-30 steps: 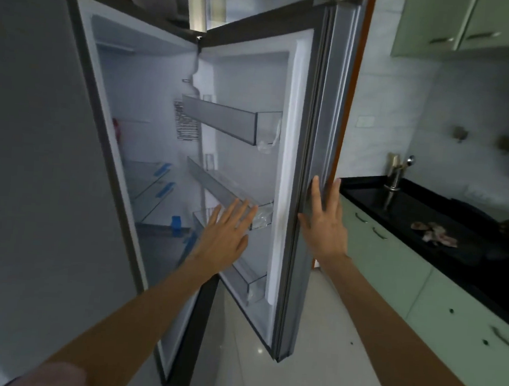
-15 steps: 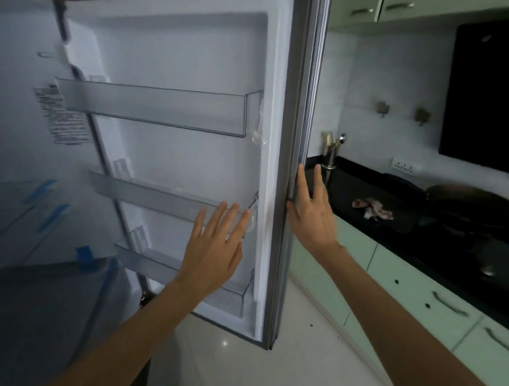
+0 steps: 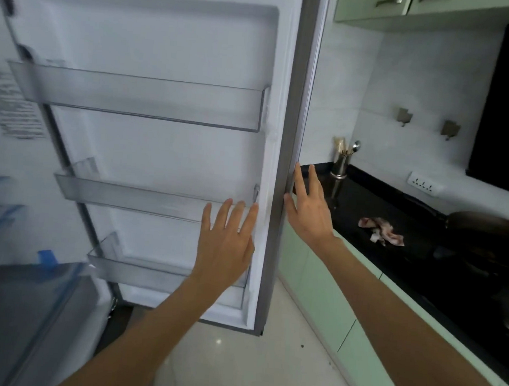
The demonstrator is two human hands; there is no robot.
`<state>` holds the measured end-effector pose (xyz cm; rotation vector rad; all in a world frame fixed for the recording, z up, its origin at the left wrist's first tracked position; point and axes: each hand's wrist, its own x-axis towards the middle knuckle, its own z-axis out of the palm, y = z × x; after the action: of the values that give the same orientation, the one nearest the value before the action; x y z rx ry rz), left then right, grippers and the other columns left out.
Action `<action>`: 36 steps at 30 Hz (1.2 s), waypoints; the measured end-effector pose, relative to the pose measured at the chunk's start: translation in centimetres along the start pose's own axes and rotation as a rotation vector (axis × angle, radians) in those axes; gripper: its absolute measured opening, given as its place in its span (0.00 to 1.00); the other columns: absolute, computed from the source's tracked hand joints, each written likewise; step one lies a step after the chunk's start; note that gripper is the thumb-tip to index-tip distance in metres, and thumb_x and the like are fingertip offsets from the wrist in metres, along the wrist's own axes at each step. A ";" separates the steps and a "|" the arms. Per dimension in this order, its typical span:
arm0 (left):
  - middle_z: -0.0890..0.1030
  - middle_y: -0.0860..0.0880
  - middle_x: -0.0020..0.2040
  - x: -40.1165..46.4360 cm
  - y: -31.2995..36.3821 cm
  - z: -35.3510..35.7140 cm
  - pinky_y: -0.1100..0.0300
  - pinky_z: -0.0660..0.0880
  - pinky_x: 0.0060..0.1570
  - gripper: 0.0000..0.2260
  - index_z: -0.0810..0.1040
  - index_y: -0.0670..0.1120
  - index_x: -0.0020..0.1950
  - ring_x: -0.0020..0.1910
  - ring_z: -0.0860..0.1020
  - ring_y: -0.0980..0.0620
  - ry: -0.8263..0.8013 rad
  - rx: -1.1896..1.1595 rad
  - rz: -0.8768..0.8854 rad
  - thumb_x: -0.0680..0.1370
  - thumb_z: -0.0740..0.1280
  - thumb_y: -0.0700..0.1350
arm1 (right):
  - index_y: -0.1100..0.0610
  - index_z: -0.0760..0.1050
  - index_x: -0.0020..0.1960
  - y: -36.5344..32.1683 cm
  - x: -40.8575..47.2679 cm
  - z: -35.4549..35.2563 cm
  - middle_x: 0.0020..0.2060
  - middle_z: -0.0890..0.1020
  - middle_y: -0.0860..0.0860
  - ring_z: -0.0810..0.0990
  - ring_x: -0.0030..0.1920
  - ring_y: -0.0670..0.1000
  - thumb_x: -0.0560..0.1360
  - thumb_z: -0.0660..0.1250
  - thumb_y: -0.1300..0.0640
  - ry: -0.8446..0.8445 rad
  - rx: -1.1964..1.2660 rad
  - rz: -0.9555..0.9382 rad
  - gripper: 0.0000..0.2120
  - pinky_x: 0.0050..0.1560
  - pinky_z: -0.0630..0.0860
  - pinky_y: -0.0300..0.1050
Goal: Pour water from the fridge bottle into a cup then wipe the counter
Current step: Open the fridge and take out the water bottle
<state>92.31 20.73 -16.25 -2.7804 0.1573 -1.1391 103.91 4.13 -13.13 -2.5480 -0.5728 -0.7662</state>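
The fridge door (image 3: 166, 144) stands wide open, its white inner side facing me with three clear door shelves that hold nothing. My left hand (image 3: 227, 239) is open, fingers spread, in front of the middle and lower door shelves. My right hand (image 3: 308, 208) is open, flat against the door's grey outer edge (image 3: 293, 135). A crumpled pink-and-white cloth (image 3: 380, 230) lies on the black counter (image 3: 367, 200) to the right. No bottle or cup is in view.
A steel utensil holder (image 3: 341, 162) stands at the counter's back left corner. A dark pan (image 3: 485, 227) sits further right on the counter. Pale green cabinets (image 3: 331, 288) run under the counter and above it. The fridge's interior (image 3: 9, 236) shows blurred at the left.
The view has turned right and come closer to the door, which now faces me more squarely. Both hands keep their places, the left by the door shelves, the right on the edge.
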 end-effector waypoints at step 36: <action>0.75 0.42 0.62 -14.8 -5.8 -6.0 0.41 0.70 0.62 0.21 0.73 0.44 0.66 0.60 0.74 0.40 -0.445 0.318 -0.764 0.74 0.69 0.46 | 0.61 0.76 0.63 -7.7 -6.5 8.4 0.60 0.79 0.59 0.76 0.63 0.58 0.80 0.60 0.54 -0.392 0.355 -0.630 0.16 0.61 0.74 0.51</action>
<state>77.84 28.08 -21.24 -2.7400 -1.0973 -0.5152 98.67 12.93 -21.28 -2.1862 -1.5342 -0.2937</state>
